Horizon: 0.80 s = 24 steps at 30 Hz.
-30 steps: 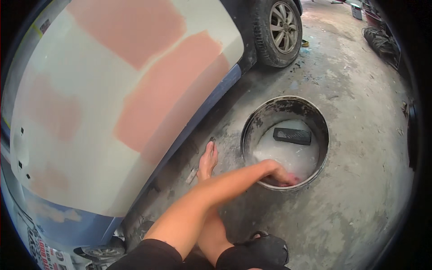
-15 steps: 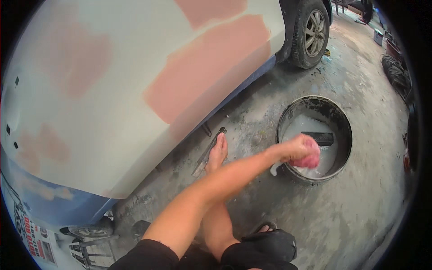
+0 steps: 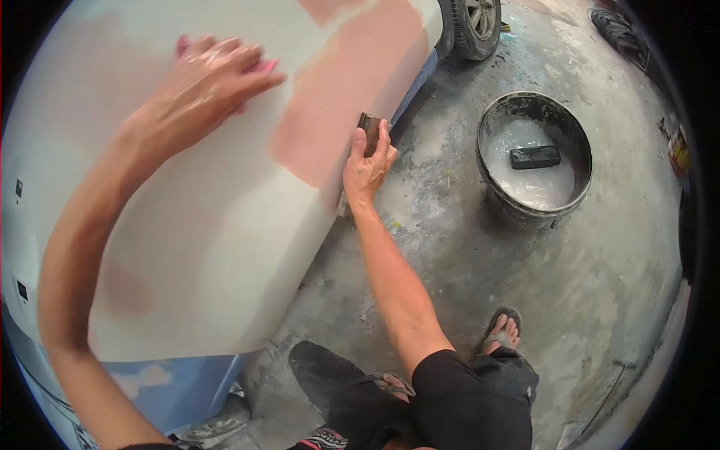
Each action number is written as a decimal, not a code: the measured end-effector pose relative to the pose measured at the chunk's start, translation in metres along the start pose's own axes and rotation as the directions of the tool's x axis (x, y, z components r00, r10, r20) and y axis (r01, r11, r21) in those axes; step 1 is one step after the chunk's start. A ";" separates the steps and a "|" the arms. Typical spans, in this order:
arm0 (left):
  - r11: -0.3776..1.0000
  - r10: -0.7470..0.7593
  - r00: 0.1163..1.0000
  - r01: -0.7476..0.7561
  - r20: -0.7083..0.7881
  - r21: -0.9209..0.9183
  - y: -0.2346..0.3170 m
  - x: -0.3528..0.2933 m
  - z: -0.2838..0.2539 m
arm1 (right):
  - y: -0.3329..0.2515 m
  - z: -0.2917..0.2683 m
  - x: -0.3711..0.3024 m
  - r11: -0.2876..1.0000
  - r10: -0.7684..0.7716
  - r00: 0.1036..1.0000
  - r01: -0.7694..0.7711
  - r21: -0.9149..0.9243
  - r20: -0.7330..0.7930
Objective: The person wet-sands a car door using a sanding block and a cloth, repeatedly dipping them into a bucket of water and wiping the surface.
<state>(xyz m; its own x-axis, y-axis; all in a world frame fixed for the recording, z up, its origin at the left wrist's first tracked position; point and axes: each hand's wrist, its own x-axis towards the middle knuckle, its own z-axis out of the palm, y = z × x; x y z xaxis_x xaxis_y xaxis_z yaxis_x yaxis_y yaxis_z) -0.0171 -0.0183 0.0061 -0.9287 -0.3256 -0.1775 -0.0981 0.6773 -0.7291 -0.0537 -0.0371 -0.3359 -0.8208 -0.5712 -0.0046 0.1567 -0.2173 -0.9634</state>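
My left hand (image 3: 217, 75), wet and slightly blurred, is closed around a pink cloth or sponge (image 3: 264, 67) over the car's upper panel. Most of that pink thing hides under my fingers. My right hand (image 3: 370, 161) grips a dark sanding block (image 3: 370, 129) between thumb and fingers, at the lower edge of the panel. The car body panel (image 3: 217, 247) is pale, greenish white, with several faded pink patches. A large pink patch (image 3: 330, 112) lies between my two hands, reaching close to the block.
To the right stands a black bucket (image 3: 525, 217) of cloudy, whitish water (image 3: 517, 184). A black rectangular block (image 3: 535, 157) sits in it. A car wheel (image 3: 478, 26) is at the top, and dark coiled material (image 3: 619, 34) lies far right. My sandalled foot (image 3: 504, 330) rests on the stained concrete.
My left hand has swung from above the bucket to the panel, still holding the pink thing. My right hand has risen with the block from low beside the car to the panel's lower edge.
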 end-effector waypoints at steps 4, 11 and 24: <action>0.997 0.070 0.997 -0.071 0.044 0.014 -0.005 -0.039 -0.032 | 0.010 -0.011 -0.099 0.971 -0.229 0.971 0.233 -0.049 0.064; 0.993 0.111 0.992 -0.113 -0.060 -0.034 -0.013 -0.022 -0.009 | -0.005 0.004 -0.023 0.983 -0.172 0.984 0.169 -0.077 -0.036; 0.986 0.166 0.982 -0.164 -0.091 0.021 -0.011 -0.012 -0.003 | 0.011 -0.001 -0.008 0.961 -0.265 0.964 0.264 -0.088 -0.005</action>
<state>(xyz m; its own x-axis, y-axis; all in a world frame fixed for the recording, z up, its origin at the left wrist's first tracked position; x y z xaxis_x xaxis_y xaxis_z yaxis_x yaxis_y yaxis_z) -0.0062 -0.0202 0.0179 -0.9608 -0.1472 -0.2348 0.0637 0.7073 -0.7041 -0.0459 -0.0337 -0.3465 -0.8356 -0.4892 0.2498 -0.1143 -0.2899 -0.9502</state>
